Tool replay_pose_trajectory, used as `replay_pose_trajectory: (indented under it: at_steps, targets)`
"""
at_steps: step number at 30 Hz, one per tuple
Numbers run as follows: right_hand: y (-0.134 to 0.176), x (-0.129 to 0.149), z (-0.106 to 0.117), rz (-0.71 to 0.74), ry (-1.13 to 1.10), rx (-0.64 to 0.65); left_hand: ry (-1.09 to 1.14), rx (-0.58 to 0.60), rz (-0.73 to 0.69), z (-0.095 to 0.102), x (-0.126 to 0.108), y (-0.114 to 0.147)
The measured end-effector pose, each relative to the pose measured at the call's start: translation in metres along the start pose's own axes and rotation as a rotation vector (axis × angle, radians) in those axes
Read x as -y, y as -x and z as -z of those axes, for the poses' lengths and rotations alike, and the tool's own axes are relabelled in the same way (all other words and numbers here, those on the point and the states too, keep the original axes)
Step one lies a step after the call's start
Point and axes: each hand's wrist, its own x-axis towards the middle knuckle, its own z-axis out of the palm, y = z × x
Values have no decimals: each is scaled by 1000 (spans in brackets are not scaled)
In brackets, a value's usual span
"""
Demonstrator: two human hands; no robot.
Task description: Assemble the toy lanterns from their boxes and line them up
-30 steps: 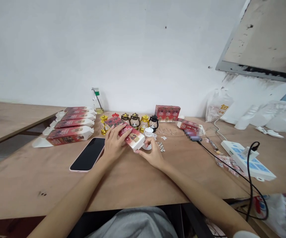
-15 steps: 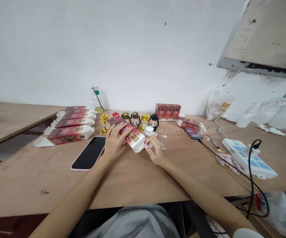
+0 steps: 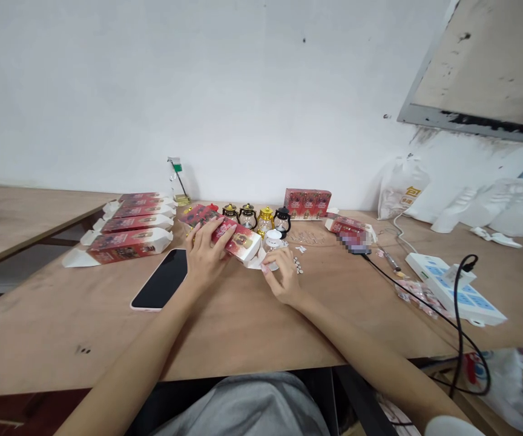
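My left hand (image 3: 207, 253) is wrapped over a red printed cardboard box (image 3: 243, 241), which lies tilted with its white end toward the right. At that end, my right hand (image 3: 284, 275) pinches a white flap (image 3: 256, 261) that stands out from the box. Just behind are small lanterns: a white one (image 3: 273, 238), a black one (image 3: 282, 221), a gold one (image 3: 266, 220) and dark ones with gold tops (image 3: 247, 217). Another gold lantern is mostly hidden behind the box.
Several red boxes with raised flaps (image 3: 128, 245) lie at left, near a phone (image 3: 161, 281). Small round pieces (image 3: 298, 265) and clear parts (image 3: 307, 237) lie beyond my right hand. At right are a power strip (image 3: 456, 290), a black cable (image 3: 407, 290) and small packets (image 3: 418, 295).
The box has shifted slightly left and up with my left hand. Its end flap, held by my right hand, now sticks out from the end.
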Motion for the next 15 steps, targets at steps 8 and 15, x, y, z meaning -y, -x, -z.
replay_pose_trajectory:
  at_steps: [8,15]
  targets:
    - [0,-1,-1,20,49,22,1,25,93,-1,-2,-1]
    - [0,-4,-3,44,136,41,-4,51,67,0,-3,-1]
